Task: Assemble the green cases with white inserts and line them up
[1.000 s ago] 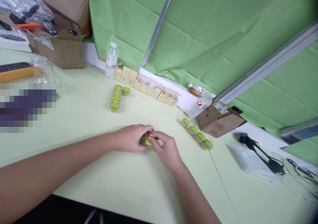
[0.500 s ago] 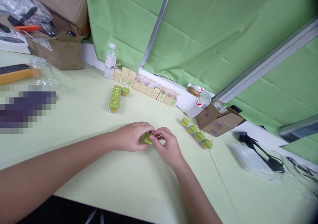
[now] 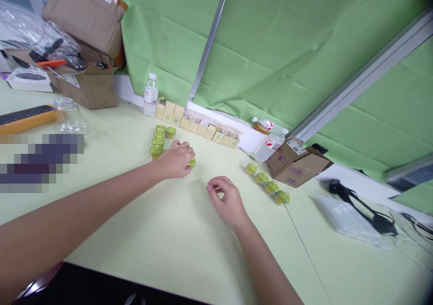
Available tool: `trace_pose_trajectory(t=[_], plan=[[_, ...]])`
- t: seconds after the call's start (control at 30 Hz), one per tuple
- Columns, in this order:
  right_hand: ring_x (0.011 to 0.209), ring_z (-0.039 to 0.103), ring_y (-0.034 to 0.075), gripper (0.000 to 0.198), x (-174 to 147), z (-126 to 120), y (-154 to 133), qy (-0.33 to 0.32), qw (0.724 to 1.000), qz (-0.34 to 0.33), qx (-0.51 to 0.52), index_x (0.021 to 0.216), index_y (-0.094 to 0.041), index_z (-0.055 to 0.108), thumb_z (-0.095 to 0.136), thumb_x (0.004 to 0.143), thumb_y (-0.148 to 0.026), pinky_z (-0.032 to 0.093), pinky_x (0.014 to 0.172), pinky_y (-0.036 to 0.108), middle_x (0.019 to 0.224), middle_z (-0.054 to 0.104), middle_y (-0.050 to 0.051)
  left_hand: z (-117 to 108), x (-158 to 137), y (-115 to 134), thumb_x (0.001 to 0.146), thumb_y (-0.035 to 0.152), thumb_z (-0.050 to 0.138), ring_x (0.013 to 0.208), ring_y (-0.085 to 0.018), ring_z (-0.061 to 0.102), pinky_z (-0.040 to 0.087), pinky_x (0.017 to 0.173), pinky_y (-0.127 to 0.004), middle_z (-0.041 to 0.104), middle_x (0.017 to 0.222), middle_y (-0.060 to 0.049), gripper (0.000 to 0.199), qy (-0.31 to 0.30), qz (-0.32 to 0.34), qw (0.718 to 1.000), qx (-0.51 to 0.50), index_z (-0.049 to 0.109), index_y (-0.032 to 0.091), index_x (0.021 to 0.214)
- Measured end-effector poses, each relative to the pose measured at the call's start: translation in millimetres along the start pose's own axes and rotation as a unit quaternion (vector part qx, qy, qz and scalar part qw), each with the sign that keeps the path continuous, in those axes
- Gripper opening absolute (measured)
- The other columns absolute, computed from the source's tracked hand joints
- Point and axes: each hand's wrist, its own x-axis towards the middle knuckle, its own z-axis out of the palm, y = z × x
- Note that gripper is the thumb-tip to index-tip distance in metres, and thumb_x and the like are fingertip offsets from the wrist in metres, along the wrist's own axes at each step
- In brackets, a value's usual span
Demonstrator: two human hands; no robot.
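Where both hands had the green-lidded jar (image 3: pixel 192 163) half a second ago, now only the left hand (image 3: pixel 176 160) grips it, fingers partly hiding it, just right of the jar group (image 3: pixel 156 150). The right hand (image 3: pixel 226 201) hangs back over the table (image 3: pixel 152 242), loosely curled, thumb and fingertips slightly apart, nothing visible in it. Reads like two-handed handling is done and placing is on; the four-jar row (image 3: pixel 271 187) sits apart, right.
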Motion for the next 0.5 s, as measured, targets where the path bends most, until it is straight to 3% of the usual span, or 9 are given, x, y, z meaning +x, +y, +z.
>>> trace_pose_trajectory(t=[0.07,0.23,0.5], plan=[[0.083,0.066,0.019,0.013,0.3,-0.4,0.5,0.006,1.000,-0.002,0.004,0.094,-0.023,0.069,0.057,0.093,-0.028,0.057,0.075,0.034,0.098,0.066,0.007,-3.7,13.5,-17.9,0.081,0.029,0.055,0.111,-0.034,0.049,0.029,0.098,-0.050,0.068,0.105,-0.015,0.023,-0.042,-0.027,0.997,0.059,0.068,0.015,0.093],[0.082,0.066,0.018,0.011,0.7,-2.4,-0.7,0.006,1.000,0.004,0.011,0.092,-0.023,0.068,0.057,0.092,-0.025,0.056,0.076,0.034,0.097,0.066,0.006,-9.9,37.0,-58.0,0.076,0.025,0.056,0.111,-0.035,0.047,0.028,0.095,-0.052,0.066,0.109,-0.018,0.024,-0.073,-0.075,0.990,0.100,0.070,0.013,0.091],[0.080,0.065,0.017,0.012,1.1,-0.3,-0.2,-0.004,1.000,0.000,0.003,0.090,-0.022,0.066,0.055,0.092,-0.020,0.054,0.076,0.032,0.093,0.065,0.005,-12.1,40.4,-99.8,0.076,0.032,0.061,0.113,-0.035,0.043,0.026,0.095,-0.052,0.062,0.120,-0.016,0.022,-0.095,-0.117,0.982,0.113,0.070,0.015,0.087]])
